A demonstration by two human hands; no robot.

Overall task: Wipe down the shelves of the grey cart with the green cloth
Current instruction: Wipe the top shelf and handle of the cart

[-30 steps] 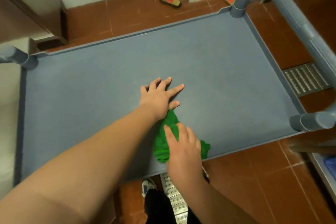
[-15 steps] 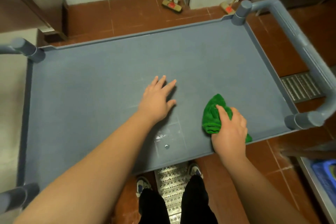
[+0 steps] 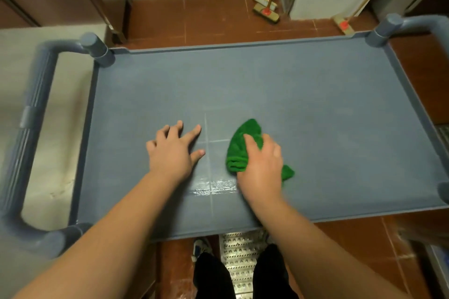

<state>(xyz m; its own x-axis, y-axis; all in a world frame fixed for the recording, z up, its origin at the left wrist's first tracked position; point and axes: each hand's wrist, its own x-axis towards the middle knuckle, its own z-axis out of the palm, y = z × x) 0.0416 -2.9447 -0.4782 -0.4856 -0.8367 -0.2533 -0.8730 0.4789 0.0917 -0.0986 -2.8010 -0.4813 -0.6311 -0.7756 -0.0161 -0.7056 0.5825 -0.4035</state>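
Observation:
The grey cart's top shelf (image 3: 279, 85) fills the middle of the view, with a raised rim and round corner posts. A bunched green cloth (image 3: 239, 150) lies on the shelf near its front edge, right of centre. My right hand (image 3: 261, 167) lies over the cloth and grips it, fingers curled round the bunch. My left hand (image 3: 173, 150) rests flat on the shelf to the left of the cloth, fingers spread. A wet streak (image 3: 213, 187) shines on the shelf between the two hands.
The cart's handle (image 3: 29, 128) loops out at the left end; another handle (image 3: 418, 23) stands at the far right. Brooms (image 3: 266, 11) lean on the far wall. A metal floor drain (image 3: 239, 255) and my feet lie under the near edge.
My right hand slid the cloth right along the front edge, then a little away from it. A wet streak shows where it passed. The view shifted so the left handle appears.

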